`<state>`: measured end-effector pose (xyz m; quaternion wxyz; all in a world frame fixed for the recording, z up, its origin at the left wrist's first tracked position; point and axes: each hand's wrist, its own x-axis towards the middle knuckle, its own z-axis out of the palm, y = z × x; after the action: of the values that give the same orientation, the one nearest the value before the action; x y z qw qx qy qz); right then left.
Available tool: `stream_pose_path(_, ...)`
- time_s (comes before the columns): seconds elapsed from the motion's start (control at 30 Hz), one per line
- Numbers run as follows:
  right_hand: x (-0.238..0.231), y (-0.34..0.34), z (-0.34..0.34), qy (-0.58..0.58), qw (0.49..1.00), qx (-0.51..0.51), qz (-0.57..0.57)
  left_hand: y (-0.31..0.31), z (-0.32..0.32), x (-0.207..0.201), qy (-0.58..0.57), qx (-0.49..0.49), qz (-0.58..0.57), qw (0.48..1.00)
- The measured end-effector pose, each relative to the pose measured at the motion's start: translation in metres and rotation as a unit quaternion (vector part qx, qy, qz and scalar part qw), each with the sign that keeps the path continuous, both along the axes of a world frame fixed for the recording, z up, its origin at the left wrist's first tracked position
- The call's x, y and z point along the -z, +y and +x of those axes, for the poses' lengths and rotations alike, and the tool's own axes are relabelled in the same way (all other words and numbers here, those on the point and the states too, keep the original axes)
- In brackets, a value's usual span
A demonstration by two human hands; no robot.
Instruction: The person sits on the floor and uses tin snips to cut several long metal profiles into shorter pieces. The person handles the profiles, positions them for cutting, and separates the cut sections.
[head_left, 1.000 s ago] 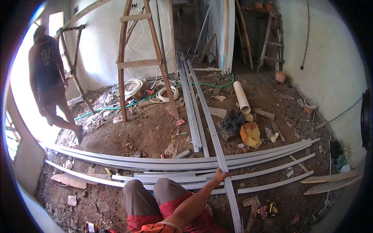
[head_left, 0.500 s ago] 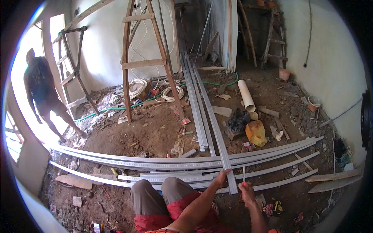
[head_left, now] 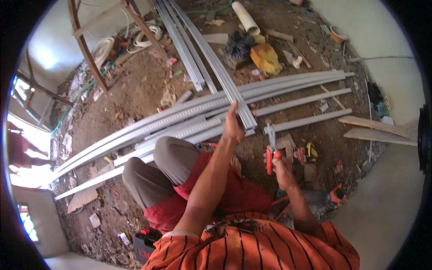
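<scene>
A long pale-grey metal channel [head_left: 228, 90] runs away from me across other metal lengths on the ground. My left hand [head_left: 232, 127] is at its near end, thumb along the left side and fingers curled beneath, fingertips partly showing on the far side. Just right of that end, my right hand [head_left: 283, 171] is closed round red-handled snips [head_left: 271, 148]. Their silver jaws point up and away, apart from the channel. My bent knees in grey and red trousers [head_left: 168, 168] are at the left of my forearm.
Several metal channels [head_left: 139, 130] lie crosswise before me. Beyond are a yellow plastic bag [head_left: 266, 58], a black bag [head_left: 238, 46] and a white pipe [head_left: 246, 19]. A wooden ladder [head_left: 83, 45] stands at upper left. Planks [head_left: 378, 128] lie right, a dark tool case [head_left: 145, 245] lower left.
My view has tilted down, turned and now takes in my shirt. The snips show broadside now, just right of the channel's end. My left hand stays on the channel.
</scene>
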<state>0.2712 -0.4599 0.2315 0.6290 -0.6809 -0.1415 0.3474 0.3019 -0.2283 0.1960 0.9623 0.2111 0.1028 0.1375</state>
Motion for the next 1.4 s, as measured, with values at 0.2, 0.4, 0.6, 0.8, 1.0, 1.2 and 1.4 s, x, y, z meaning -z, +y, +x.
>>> stream_pose_path(0.2,0.001,0.008,-0.023,-0.143,0.973,-0.065,-0.171,0.001,0.001,0.008,0.030,-0.023,-0.018,0.999)
stream_pose_path(0.4,0.012,0.032,-0.015,-0.103,0.978,-0.097,-0.151,0.013,-0.011,0.013,0.101,0.011,-0.011,0.995)
stream_pose_path(0.6,0.026,0.044,-0.016,0.036,0.984,-0.076,-0.160,0.019,-0.018,0.031,0.144,0.005,0.002,0.990)
stream_pose_path(0.8,0.028,0.055,-0.014,0.005,0.981,-0.092,-0.171,0.019,-0.018,0.042,0.162,-0.002,0.017,0.987)
stream_pose_path(1.0,0.025,0.059,-0.011,-0.010,0.952,-0.145,-0.270,0.011,-0.013,0.055,0.231,-0.092,0.316,0.916)
stream_pose_path(1.2,0.027,0.067,-0.002,-0.086,0.947,-0.119,-0.287,0.008,-0.006,0.058,0.231,-0.121,0.283,0.923)
stream_pose_path(1.4,0.042,0.062,0.008,-0.073,0.946,-0.140,-0.283,0.008,-0.001,0.065,0.215,-0.119,0.171,0.954)
